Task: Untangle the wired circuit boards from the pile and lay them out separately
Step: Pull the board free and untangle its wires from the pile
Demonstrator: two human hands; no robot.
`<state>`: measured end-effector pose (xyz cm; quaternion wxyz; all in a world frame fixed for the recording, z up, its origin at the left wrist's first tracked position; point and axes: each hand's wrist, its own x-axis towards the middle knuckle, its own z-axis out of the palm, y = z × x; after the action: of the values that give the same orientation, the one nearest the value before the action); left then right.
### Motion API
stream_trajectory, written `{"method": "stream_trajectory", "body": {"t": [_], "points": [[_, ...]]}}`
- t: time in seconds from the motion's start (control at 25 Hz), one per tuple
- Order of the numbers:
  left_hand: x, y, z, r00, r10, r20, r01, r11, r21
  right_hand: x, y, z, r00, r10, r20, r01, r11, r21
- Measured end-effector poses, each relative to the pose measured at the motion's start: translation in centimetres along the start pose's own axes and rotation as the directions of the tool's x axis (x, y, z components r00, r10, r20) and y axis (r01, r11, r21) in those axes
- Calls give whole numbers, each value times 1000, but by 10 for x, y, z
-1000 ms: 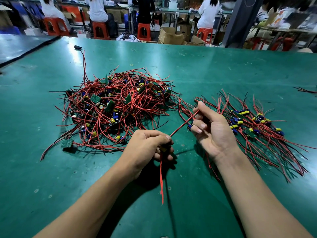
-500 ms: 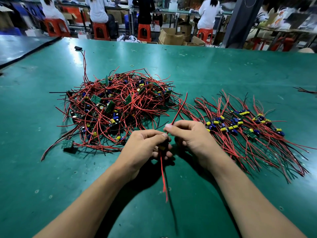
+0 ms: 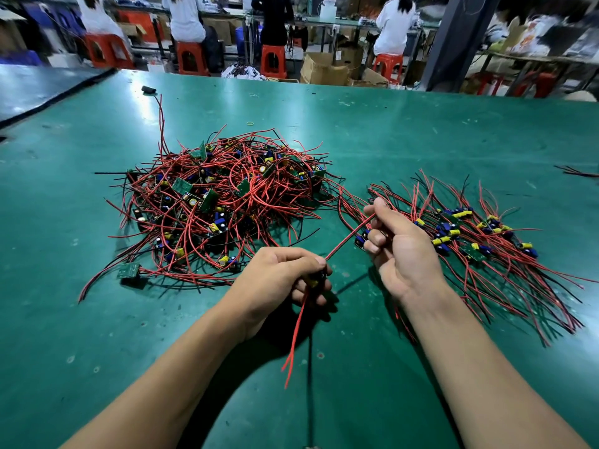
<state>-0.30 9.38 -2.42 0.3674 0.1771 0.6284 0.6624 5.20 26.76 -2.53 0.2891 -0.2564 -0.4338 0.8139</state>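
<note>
Head view: my two hands meet over the green table, forearms reaching in from the near edge. The left hand is knuckles up, fingers curled tight round one small circuit board. Two red wire ends hang from that fist toward me. The right hand sits just to the right and a little farther off, its thumb and forefinger pinching a single red wire that runs straight between the two hands.

I count one tangled pile left of the hands, with more boards than I can number. One loose board lies at its near left edge. One spread-out group of boards lies to the right, behind the right hand. Four people sit at the far benches.
</note>
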Motion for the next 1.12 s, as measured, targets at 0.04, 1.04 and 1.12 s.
{"method": "stream_trajectory", "body": {"t": [0.04,1.04,1.12], "points": [[1,-1,0,1000,10,-12,-10,1000,-1,0,-1,-1,1000,9,-11,-9,1000,-7],[-1,12,-5,996,89,-16,-90,942,-322,-27,8,15,860,-253,442,388,888,-246],[-2,14,-3,995,97,-27,-100,939,-328,-30,11,16,818,-318,480,508,791,-341]]}}
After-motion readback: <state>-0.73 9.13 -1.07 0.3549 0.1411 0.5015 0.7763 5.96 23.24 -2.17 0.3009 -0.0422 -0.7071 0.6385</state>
